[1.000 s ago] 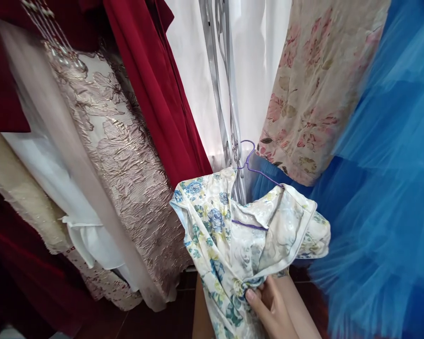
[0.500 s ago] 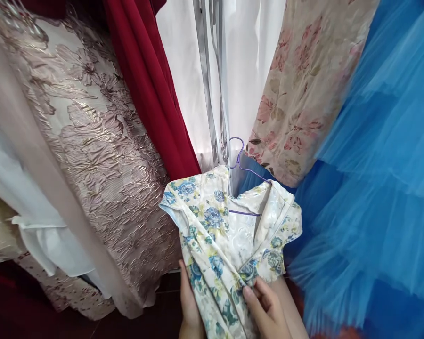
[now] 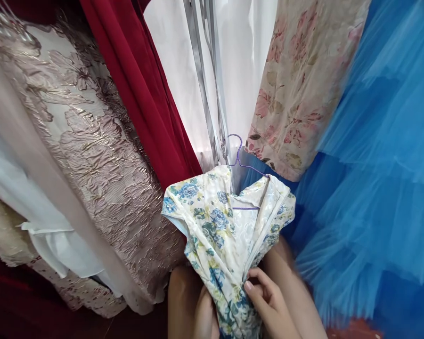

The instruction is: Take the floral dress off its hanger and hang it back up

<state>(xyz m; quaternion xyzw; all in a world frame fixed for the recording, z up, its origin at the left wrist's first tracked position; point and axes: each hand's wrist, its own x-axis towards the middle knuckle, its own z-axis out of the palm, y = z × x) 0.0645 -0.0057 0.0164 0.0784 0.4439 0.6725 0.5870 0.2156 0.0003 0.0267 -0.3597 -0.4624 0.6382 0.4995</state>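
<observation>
A white dress (image 3: 207, 221) with blue roses and yellow-green leaves hangs on a purple hanger (image 3: 246, 165), its lower end cut off by the frame. The neckline gapes in a deep V, showing the pale inside. At the bottom of that V, my right hand (image 3: 270, 299) pinches the edge of the fabric between thumb and fingers. My left hand (image 3: 205, 314) is closed on the dress's left side, lower down, with most of its fingers hidden behind cloth.
My bare legs (image 3: 290, 278) show on both sides of the dress. Around it hang a dark red garment (image 3: 137, 80), a pink brocade one (image 3: 102, 160), a beige floral one (image 3: 289, 99) and blue tulle (image 3: 371, 179). Metal poles (image 3: 202, 66) stand behind, before white cloth.
My left hand has moved lower and inward, gathering the dress narrower. The V opening has drawn together at its bottom, where my right hand still pinches. My legs have come into view.
</observation>
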